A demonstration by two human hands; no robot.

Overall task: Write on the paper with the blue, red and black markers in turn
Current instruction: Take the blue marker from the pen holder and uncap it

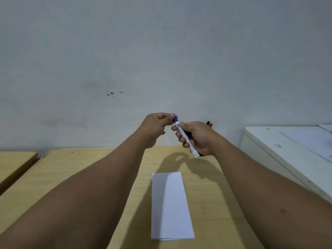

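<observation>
Blue marker (186, 139) aloft, capped; blank folded paper (170, 205) flat below

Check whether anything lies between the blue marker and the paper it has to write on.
Nothing visible does. The right hand holds the blue marker in the air above the table's far end, while the left hand pinches its blue cap. The paper lies bare, nearer the person, crossed only by the arms' shadow.

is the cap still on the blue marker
Cannot tell. Left hand fingers pinch the blue marker at its blue end; no gap shows.

Head-worn view looks forward and down over the desk (71, 177), close.
</observation>
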